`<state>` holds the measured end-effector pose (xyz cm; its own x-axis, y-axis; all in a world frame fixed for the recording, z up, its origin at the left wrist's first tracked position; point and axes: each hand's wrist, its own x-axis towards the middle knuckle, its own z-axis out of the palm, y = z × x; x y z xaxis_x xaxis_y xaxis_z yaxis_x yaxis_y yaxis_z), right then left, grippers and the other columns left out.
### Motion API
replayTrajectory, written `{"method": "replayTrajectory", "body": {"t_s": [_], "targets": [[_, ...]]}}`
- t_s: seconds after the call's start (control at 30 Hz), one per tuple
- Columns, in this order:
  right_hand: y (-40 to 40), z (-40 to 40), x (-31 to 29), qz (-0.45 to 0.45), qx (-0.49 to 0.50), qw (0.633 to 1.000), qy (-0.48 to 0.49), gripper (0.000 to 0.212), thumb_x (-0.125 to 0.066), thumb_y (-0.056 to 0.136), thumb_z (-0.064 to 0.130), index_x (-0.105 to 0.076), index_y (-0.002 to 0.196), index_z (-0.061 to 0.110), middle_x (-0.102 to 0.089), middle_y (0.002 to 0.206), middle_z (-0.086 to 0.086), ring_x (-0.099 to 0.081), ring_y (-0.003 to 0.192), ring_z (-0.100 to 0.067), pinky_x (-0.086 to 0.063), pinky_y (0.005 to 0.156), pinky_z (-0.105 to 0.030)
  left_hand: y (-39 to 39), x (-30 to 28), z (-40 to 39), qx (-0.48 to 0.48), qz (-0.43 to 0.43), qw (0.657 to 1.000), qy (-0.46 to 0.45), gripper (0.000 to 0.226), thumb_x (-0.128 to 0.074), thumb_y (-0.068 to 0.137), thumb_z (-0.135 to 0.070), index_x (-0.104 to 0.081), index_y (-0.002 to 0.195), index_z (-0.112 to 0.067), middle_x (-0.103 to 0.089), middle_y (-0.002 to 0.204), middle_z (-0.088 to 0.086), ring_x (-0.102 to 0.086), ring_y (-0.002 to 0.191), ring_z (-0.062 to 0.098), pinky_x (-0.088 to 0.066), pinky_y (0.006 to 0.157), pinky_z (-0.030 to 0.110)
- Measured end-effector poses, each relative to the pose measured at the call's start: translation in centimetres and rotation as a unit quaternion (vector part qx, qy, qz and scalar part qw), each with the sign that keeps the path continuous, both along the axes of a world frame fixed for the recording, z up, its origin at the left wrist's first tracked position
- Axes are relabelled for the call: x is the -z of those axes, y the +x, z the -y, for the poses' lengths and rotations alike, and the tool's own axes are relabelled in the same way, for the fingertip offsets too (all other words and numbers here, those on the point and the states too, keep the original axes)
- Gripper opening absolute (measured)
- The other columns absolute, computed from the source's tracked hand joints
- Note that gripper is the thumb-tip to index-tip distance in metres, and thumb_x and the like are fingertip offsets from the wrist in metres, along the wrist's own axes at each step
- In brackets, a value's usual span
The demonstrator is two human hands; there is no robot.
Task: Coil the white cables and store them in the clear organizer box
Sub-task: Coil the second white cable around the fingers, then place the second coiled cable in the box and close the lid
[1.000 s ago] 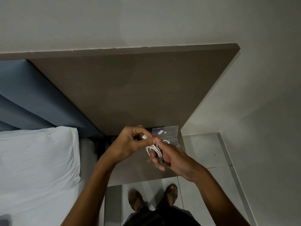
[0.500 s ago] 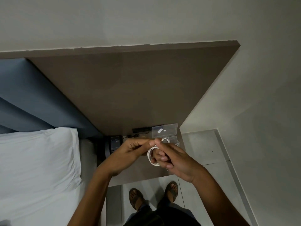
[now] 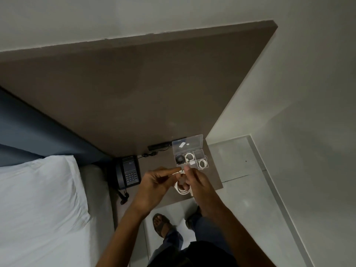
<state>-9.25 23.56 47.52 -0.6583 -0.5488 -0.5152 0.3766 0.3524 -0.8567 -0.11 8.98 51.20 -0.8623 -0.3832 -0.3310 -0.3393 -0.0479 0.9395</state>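
Observation:
A white cable [image 3: 182, 190] hangs in loops between my hands, above the bedside table. My right hand [image 3: 194, 180] has its fingers through the coil and holds it. My left hand [image 3: 158, 182] pinches the cable's free end near the top of the coil. Just beyond my fingertips stands the clear organizer box [image 3: 204, 158], its lid [image 3: 187, 144] raised against the headboard. Two coiled white cables [image 3: 202, 163] and a dark coil [image 3: 180, 159] lie in separate compartments.
A dark desk phone [image 3: 128, 173] sits on the brown bedside table [image 3: 213, 176] to the left of my hands. A black bar and cord [image 3: 159, 146] lie at the back. The bed with a white pillow [image 3: 36, 193] fills the left; tiled floor lies right.
The view has tilted down, so the phone and the box's compartments now show. Both hands have dropped slightly from the box, and the coil hangs lower from my right fingers.

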Motion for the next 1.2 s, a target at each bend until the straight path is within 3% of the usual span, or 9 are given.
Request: {"method": "replayTrajectory", "body": {"t_s": [0.2,0.3,0.43,0.57,0.67,0.77,0.9,1.0,1.2], "targets": [[-4.2,-3.1,2.4,0.006,0.011,1.000,-0.020,0.028,-0.047,0.114,0.019,-0.070,0.128,0.011,-0.077,0.111,-0.009,-0.075,0.108,-0.017,-0.063,0.090,-0.030,-5.2,3.5,-1.5,-0.013,0.055,0.997,-0.058,0.031,-0.069,0.094,0.004,-0.077,0.112,-0.021,-0.079,0.105,0.009,-0.075,0.087,0.005,-0.059,0.080,0.012],[-7.2,-5.3,4.3,0.069,0.036,0.996,-0.043,0.032,-0.050,0.111,0.010,-0.063,0.141,0.005,-0.071,0.130,-0.016,-0.071,0.122,-0.026,-0.064,0.093,-0.030,-8.6,6.4,-3.0,-0.021,0.090,0.993,-0.076,0.030,-0.070,0.094,0.003,-0.077,0.111,-0.021,-0.080,0.108,0.007,-0.077,0.093,0.008,-0.061,0.083,0.015],[-12.0,-7.4,8.9,0.093,0.044,0.995,-0.018,0.031,-0.057,0.108,0.010,-0.065,0.136,0.000,-0.073,0.128,-0.021,-0.073,0.119,-0.029,-0.063,0.091,-0.024,-13.1,11.8,-5.6,-0.056,0.139,0.986,-0.079,0.028,-0.069,0.096,0.001,-0.078,0.114,-0.018,-0.081,0.108,0.008,-0.078,0.094,0.017,-0.061,0.085,0.025],[-17.0,-8.3,15.8,0.151,0.039,0.988,0.001,0.033,-0.068,0.103,0.010,-0.071,0.135,0.004,-0.079,0.122,-0.016,-0.079,0.104,-0.013,-0.062,0.090,-0.020,-17.2,19.9,-6.8,-0.084,0.176,0.977,-0.086,0.023,-0.070,0.096,-0.002,-0.078,0.115,-0.013,-0.078,0.097,0.002,-0.074,0.078,-0.007,-0.056,0.071,0.006],[-20.4,-8.1,23.1,0.167,0.041,0.984,0.037,0.034,-0.077,0.096,0.011,-0.076,0.130,0.009,-0.083,0.112,-0.009,-0.081,0.101,-0.016,-0.063,0.095,-0.025,-19.6,27.2,-6.7,-0.071,0.193,0.973,-0.101,0.016,-0.072,0.097,-0.008,-0.081,0.109,-0.010,-0.081,0.095,0.005,-0.078,0.080,0.002,-0.063,0.077,0.019],[-23.1,-7.3,30.4,0.143,0.048,0.985,0.083,0.033,-0.082,0.093,0.011,-0.078,0.126,0.011,-0.084,0.096,0.002,-0.082,0.083,-0.005,-0.062,0.078,-0.011,-22.1,34.1,-5.7,-0.029,0.183,0.971,-0.154,0.012,-0.074,0.097,-0.011,-0.084,0.102,-0.008,-0.084,0.084,0.003,-0.077,0.070,0.001,-0.061,0.066,0.013],[-25.7,-6.2,38.5,0.067,0.074,0.985,0.139,0.022,-0.083,0.091,0.018,-0.085,0.112,0.024,-0.086,0.092,0.002,-0.083,0.084,-0.013,-0.067,0.092,-0.042,-26.2,42.2,-4.1,-0.012,0.156,0.970,-0.185,0.012,-0.076,0.094,-0.007,-0.085,0.086,-0.007,-0.082,0.074,0.002,-0.079,0.067,0.014,-0.065,0.066,0.024],[-26.7,-5.0,42.6,0.015,0.102,0.984,0.146,0.020,-0.081,0.091,0.020,-0.085,0.106,0.033,-0.086,0.087,0.001,-0.083,0.087,-0.021,-0.065,0.092,-0.049,-28.8,46.7,-3.5,-0.021,0.142,0.975,-0.172,0.007,-0.078,0.092,-0.002,-0.084,0.096,-0.003,-0.083,0.085,0.012,-0.082,0.078,0.026,-0.068,0.077,0.037],[-27.7,-3.1,47.4,-0.130,0.111,0.971,0.167,0.014,-0.079,0.095,0.015,-0.086,0.107,0.012,-0.086,0.096,-0.006,-0.071,0.069,0.000,-0.049,0.068,0.002,-30.7,51.8,-2.9,-0.053,0.114,0.977,-0.172,0.008,-0.078,0.093,-0.005,-0.083,0.097,0.000,-0.080,0.082,0.001,-0.077,0.074,0.003,-0.066,0.076,0.021]]}}
